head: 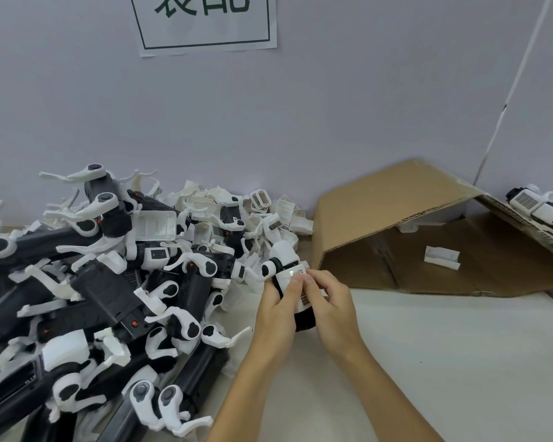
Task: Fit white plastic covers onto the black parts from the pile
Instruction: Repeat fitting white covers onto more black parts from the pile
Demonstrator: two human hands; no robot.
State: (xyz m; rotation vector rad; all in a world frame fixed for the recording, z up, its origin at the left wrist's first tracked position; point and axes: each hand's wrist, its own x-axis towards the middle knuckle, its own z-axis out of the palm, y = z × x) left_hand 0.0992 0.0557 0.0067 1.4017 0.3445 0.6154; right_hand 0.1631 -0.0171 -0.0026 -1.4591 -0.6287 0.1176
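A big pile of black parts [106, 295] with white arms fills the left of the table, and loose white plastic covers [262, 212] are heaped behind it by the wall. In the middle, both hands hold one black part [304, 320] upright above the table. My left hand [278, 301] grips its left side. My right hand [329, 301] pinches a white cover [292, 266] with a vent grille against the part's upper face. The part's lower half is hidden between my palms.
A flattened cardboard box [396, 224] lies open at the right, with one white cover [441, 256] on it. Finished parts [540, 208] rest at the far right edge. A grey wall with a paper sign [205, 23] stands close behind.
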